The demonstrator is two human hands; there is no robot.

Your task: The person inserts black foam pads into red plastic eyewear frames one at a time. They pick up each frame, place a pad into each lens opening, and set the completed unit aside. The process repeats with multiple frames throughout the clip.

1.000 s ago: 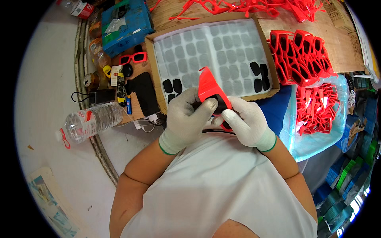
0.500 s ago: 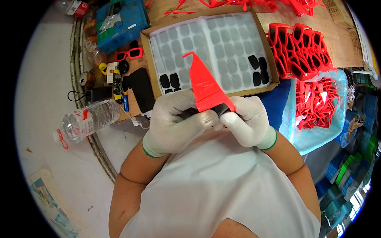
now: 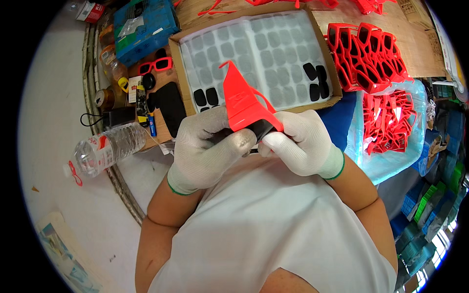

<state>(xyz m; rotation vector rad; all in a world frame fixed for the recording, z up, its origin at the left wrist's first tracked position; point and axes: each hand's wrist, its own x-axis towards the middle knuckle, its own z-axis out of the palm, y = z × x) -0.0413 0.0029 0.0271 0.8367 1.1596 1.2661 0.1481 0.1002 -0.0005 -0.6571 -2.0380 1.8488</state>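
Observation:
A pair of red-framed sunglasses is held in front of my chest, one temple pointing up and away. Behind it the edge of the second temple shows, and a dark lens sits beneath the red part. My left hand, in a white knit glove, grips the sunglasses on the left with its thumb on the front. On the right my gloved right hand pinches the other end, thumb against the lens side. The fingertips behind the frame are hidden. Just beyond is a cardboard tray of lenses under white film, several black lenses uncovered.
Stacked red sunglasses stand right of the tray, above a blue-lined bin of red frames. At left lie a blue box, a black phone, a clear plastic bottle and another pair of red sunglasses.
The sunglasses have turned and shifted slightly left and up in view, so the second temple and more dark lens show. Both hands keep hold; my left hand has moved a little left.

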